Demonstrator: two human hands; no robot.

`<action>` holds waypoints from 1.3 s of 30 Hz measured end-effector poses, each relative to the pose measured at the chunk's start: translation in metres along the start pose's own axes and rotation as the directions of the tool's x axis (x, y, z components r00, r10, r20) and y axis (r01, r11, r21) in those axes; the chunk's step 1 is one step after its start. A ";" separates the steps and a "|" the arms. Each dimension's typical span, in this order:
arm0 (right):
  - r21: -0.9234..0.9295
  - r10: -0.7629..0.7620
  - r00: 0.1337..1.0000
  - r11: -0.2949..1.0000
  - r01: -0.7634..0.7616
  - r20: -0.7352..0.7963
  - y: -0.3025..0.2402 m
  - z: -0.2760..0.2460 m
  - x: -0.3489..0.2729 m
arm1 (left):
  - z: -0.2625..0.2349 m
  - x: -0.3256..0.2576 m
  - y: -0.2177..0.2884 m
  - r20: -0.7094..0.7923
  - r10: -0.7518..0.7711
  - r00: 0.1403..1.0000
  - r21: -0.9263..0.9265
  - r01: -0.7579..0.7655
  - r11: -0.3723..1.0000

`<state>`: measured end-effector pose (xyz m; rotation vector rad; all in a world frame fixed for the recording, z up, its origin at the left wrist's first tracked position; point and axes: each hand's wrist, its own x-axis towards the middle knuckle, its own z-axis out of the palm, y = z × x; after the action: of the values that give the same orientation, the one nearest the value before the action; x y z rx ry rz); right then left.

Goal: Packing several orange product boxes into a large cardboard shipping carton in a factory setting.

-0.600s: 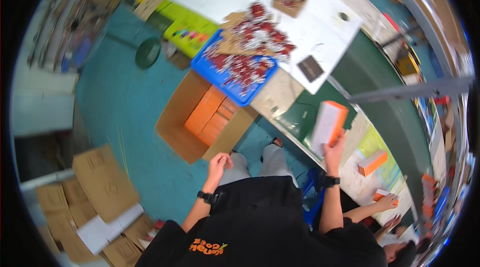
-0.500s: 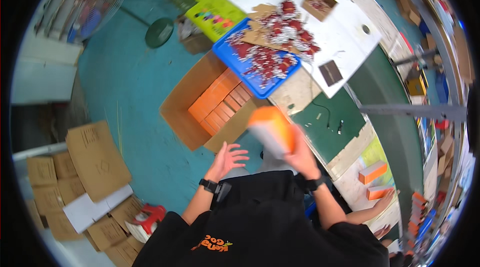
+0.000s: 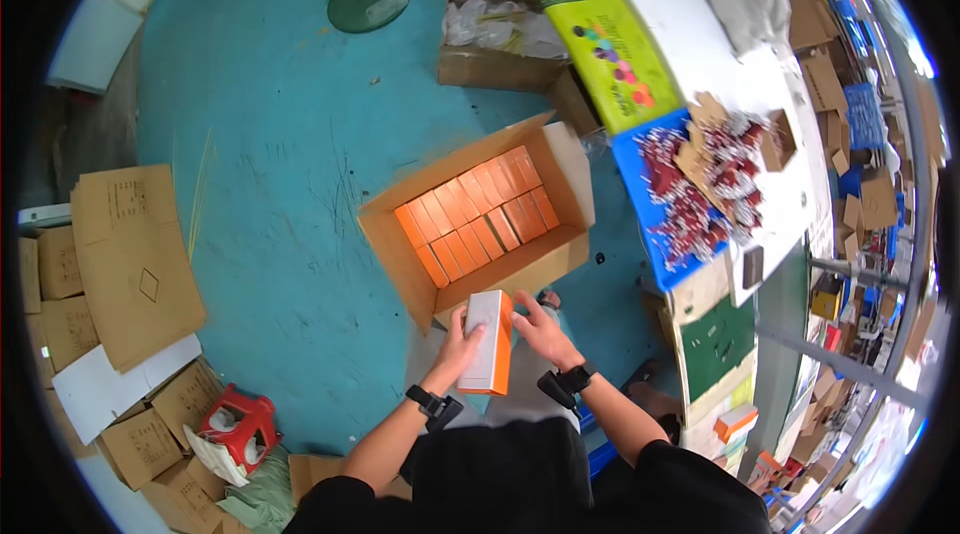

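- While I stood over the open carton on the floor, I held one orange-and-white box between both hands, just above the carton's near edge.
- My left hand was closed around the box's left side, fingers wrapped on its white face, so the box stayed upright and tilted slightly toward me.
- My right hand pressed flat against the orange right side, fingers spread rather than curled; it steadied more than it gripped.
- Holding it from both long sides kept the narrow end pointing down toward the carton, which suited the way the others stood there.
- The carton already held two rows of the same orange boxes, packed edge to edge, with a bare strip of cardboard left along the near side.
- Its flaps were folded outward, which kept the opening free from above.
- To my right ran the bench, with a blue tray of small red and silver parts hanging over its edge, well apart from my hands.
- Flattened cardboard sheets lay on the floor to my left, and a small red stool stood near them.
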<state>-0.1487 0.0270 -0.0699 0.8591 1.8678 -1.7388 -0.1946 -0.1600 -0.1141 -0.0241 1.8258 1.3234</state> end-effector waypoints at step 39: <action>0.753 0.321 0.946 0.635 -0.173 -0.053 0.311 -0.179 0.434 | 0.170 0.470 -0.327 0.026 -0.268 0.963 0.115 0.263 0.958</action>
<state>-0.2218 0.2693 -0.5730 1.5385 0.9791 -2.3104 -0.2338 0.0370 -0.6767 -0.1755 1.7876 1.0267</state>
